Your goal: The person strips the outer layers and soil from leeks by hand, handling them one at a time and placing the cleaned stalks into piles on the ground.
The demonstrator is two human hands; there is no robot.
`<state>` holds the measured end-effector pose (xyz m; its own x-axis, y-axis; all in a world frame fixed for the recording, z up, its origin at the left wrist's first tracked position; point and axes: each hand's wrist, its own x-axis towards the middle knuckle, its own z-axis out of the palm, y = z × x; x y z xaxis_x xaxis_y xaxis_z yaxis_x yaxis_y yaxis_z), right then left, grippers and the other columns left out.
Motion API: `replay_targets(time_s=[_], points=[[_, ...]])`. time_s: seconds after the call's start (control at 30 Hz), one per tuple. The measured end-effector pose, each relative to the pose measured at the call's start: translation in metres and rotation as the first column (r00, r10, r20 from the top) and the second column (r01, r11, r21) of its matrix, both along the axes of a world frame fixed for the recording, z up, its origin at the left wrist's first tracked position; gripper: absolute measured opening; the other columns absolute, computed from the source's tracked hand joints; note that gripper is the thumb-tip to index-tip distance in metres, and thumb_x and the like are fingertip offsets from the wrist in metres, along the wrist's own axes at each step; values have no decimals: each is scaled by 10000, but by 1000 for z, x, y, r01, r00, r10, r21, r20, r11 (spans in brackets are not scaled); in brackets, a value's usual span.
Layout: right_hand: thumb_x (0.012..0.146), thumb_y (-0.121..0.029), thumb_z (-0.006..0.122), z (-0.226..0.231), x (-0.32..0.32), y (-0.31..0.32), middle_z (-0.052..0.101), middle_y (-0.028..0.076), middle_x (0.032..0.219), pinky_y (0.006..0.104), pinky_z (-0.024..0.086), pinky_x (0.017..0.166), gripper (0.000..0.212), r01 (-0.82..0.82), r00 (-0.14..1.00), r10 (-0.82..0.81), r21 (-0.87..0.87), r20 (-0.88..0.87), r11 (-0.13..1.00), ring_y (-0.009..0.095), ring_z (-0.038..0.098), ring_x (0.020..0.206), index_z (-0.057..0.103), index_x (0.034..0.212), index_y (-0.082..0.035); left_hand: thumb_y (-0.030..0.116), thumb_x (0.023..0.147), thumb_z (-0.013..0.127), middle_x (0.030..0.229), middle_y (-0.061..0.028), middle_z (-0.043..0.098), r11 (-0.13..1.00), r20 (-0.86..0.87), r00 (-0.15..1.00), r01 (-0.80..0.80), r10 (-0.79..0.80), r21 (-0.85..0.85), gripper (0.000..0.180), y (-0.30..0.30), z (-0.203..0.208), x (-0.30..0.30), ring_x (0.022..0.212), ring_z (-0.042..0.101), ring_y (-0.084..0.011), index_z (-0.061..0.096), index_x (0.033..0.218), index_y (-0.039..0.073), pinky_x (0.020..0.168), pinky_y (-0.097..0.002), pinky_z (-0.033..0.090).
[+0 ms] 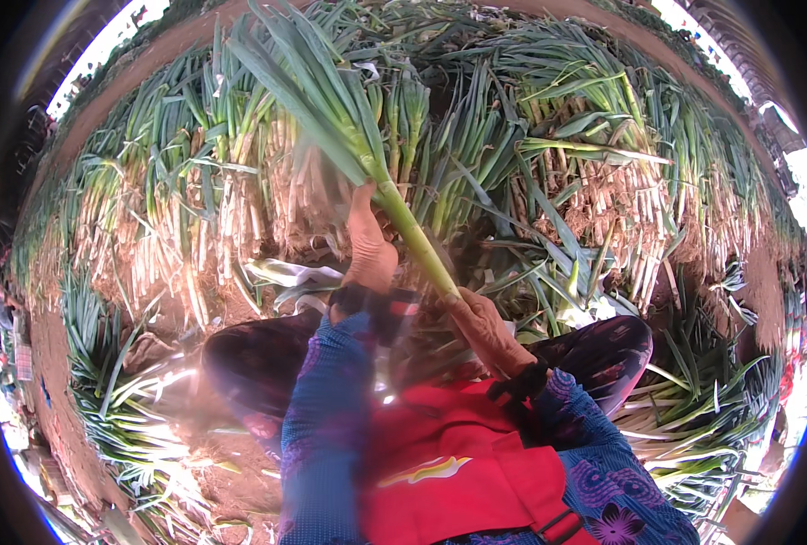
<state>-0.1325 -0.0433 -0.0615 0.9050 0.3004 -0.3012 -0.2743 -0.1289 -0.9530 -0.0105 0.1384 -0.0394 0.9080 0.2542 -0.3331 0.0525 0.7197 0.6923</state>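
Observation:
A thick leek (412, 227) runs slantwise in front of me, its broad green leaves fanning out toward the upper left and its stalk coming down to the right. My left hand (371, 245) is closed round it just below where the leaves spread, the fingers partly hidden behind the stalk. Lower down, my right hand (487, 331) grips the pale lower end, and the root tip is hidden in that hand. Both hands are above my lap, over a red apron (458, 454).
Long rows of unpeeled leeks (222, 200) with brown roots lie across the far side. Cleaned leeks with white stalks (149, 436) are heaped at the near left, and another heap (694, 427) lies at the near right. Loose leaf scraps (294, 274) litter the soil.

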Motion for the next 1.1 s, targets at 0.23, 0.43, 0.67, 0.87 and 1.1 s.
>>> replay_targets(time_s=[0.23,0.43,0.67,0.87,1.1], points=[[937,-404,523,-29,13,-22,495,-23,653,244,365,521,369,111,977,-72,-191,200,975,68,452,583,592,979,-44,319,827,543,864,-50,592,952,-101,974,218,-201,214,314,-2,5,17,787,600,-198,568,1014,69,741,-360,474],[891,-447,576,-48,18,-35,558,75,668,313,438,609,401,219,971,-177,-307,158,926,173,523,605,609,964,-54,237,860,482,899,-91,614,921,-72,979,202,-189,332,298,-13,0,23,789,630,-229,547,1034,4,680,-374,504],[862,-384,662,-54,20,-42,526,-15,642,263,408,565,349,292,944,-260,-147,204,945,66,474,623,628,894,-38,179,905,439,896,-87,611,934,91,982,126,-165,335,250,-24,-1,22,774,629,-220,512,1094,32,646,-350,526],[902,-406,601,-32,23,-48,525,-44,708,232,385,566,397,109,989,-108,-8,103,994,50,458,653,625,907,-10,177,850,454,1021,-70,531,948,236,965,35,-115,317,483,-14,-18,24,848,580,-173,373,1324,123,654,-326,514],[913,-536,522,-9,7,-43,371,-55,553,226,267,443,548,-106,994,113,331,1,938,55,339,463,593,945,7,210,927,477,833,-73,564,949,36,956,293,-290,-117,354,-7,18,12,722,582,-192,469,1208,-6,660,-304,503]])
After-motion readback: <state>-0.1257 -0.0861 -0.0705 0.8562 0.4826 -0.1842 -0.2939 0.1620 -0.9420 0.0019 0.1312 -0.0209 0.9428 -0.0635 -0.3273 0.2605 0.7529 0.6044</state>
